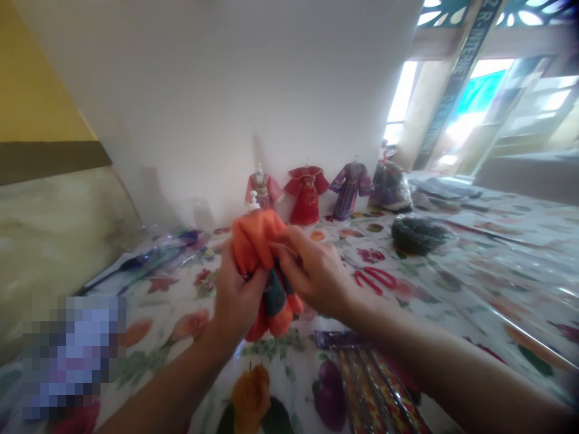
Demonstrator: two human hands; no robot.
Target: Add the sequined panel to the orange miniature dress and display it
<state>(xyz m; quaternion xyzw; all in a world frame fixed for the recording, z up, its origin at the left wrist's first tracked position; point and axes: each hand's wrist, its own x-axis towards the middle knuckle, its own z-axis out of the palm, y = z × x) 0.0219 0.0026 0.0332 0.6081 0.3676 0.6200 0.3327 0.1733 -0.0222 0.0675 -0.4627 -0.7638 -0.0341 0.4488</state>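
Note:
Near the middle of the table, a small orange doll dress (259, 235) with a dark patterned band sits around a white miniature stand, whose knobbed top (254, 199) pokes out above the cloth. My left hand (237, 289) is wrapped around the dress from the left, thumb across its front. From the right, my right hand (307, 265) pinches a fold of the orange cloth between thumb and fingers. The far side of the dress is hidden. Close to my right wrist lie scissors with red handles (375, 280).
Along the wall stand a pink dress (263, 188), a red dress (308, 193) and a purple dress (351, 188), all miniature. A dark coiled bundle (418, 234) lies right. Shiny patterned packets (375, 386) lie in front, plastic-wrapped items (149, 256) at left, on a fruit-print tablecloth (172, 367).

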